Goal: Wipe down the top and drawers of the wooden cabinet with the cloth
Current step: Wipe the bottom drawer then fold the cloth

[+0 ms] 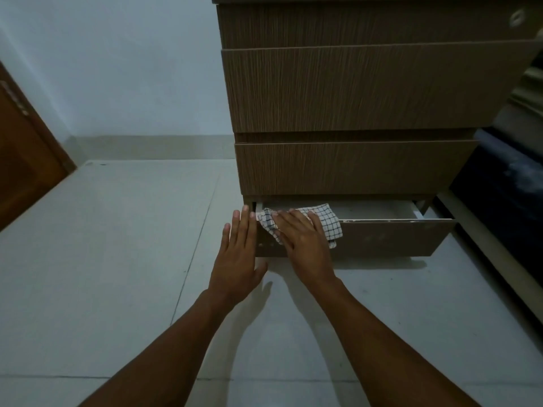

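Note:
The wooden cabinet stands ahead of me against the wall. Its bottom drawer is pulled out, the upper drawers are closed. A white cloth with a dark check pattern is draped over the left part of the bottom drawer's front edge. My right hand lies flat on the cloth with fingers straight, pressing it onto the drawer front. My left hand is beside it, fingers straight, its fingertips at the drawer's left corner.
Pale floor tiles spread out to the left and toward me. A brown wooden door is at the far left. Dark furniture with a light base sits close on the cabinet's right.

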